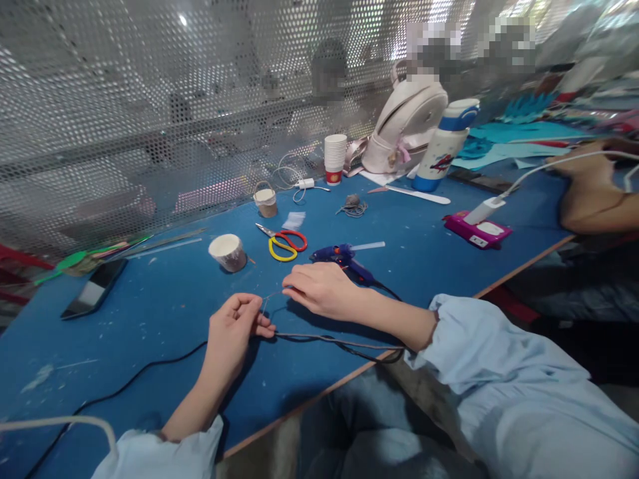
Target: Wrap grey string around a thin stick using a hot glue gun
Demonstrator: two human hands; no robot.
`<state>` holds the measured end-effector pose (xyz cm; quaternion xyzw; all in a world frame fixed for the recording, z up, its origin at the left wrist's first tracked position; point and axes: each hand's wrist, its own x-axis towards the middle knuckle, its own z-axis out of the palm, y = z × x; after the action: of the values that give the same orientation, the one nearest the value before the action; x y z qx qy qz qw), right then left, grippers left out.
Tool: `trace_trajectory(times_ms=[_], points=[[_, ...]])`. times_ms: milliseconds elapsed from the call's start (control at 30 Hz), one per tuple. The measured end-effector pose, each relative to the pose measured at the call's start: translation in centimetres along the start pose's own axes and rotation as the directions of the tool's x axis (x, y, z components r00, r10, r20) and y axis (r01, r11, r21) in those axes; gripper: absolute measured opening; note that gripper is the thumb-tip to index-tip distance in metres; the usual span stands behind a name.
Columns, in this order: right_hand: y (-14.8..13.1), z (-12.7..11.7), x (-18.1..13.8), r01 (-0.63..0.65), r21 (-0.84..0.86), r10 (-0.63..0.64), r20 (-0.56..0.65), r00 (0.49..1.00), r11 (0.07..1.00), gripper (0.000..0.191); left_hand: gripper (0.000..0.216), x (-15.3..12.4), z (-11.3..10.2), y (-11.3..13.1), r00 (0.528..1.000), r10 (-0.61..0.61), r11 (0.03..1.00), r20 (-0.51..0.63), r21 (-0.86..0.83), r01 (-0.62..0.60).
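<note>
Above the blue table, my left hand (234, 326) is closed, thumb and fingers pinching a thin grey string (339, 340). From its fingers the string runs right, toward my right forearm. A fine bent strand (272, 295) spans the gap between my two hands. My right hand (319, 289) is closed too, its fingertips pinched on that strand's other end. Just behind my right hand lies a blue glue gun (333, 253) with a clear glue stick out of its back. Scissors (284, 243) with red and yellow handles lie open beyond my hands, beside a small wrapped cup (227, 253).
Farther back are a small handled bucket (265, 203), a grey string bundle (353, 205), stacked paper cups (335, 159), a bottle (444, 146) and a backpack (409, 123). A phone (94, 289) lies left, a pink power strip (476, 231) right. Another person's arm (594, 189) rests at right.
</note>
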<state>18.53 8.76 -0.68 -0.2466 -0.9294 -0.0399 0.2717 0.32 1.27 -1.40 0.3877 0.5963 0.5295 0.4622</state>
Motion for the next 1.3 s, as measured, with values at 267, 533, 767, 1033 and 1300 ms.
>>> trace_trajectory(times_ms=[267,533,767,1033,1300], points=[[-0.02,0.18,0.02,0.006,0.016,-0.006,0.006,1.0,1.0,0.028,0.031,0.09,0.18,0.21,1.0,-0.012,1.0,-0.016,-0.011,0.012],[-0.17,0.29,-0.15,-0.048,0.136,0.046,0.016,0.999,0.99,0.024,0.032,0.05,0.12,0.2,1.0,-0.012,1.0,-0.004,-0.017,0.012],[-0.03,0.34,-0.23,-0.041,0.165,0.04,0.008,0.999,0.985,0.022,0.031,0.09,0.07,0.18,1.0,-0.005,1.0,0.004,-0.008,0.006],[-0.08,0.23,-0.01,-0.048,0.144,0.042,0.042,0.998,0.988,0.026,0.031,0.21,-0.15,0.01,1.0,-0.009,1.0,0.008,-0.006,0.009],[-0.22,0.44,-0.03,-0.076,0.13,0.077,-0.001,0.997,0.989,0.029,0.03,0.14,-0.42,0.04,0.998,-0.018,1.0,0.06,-0.007,0.019]])
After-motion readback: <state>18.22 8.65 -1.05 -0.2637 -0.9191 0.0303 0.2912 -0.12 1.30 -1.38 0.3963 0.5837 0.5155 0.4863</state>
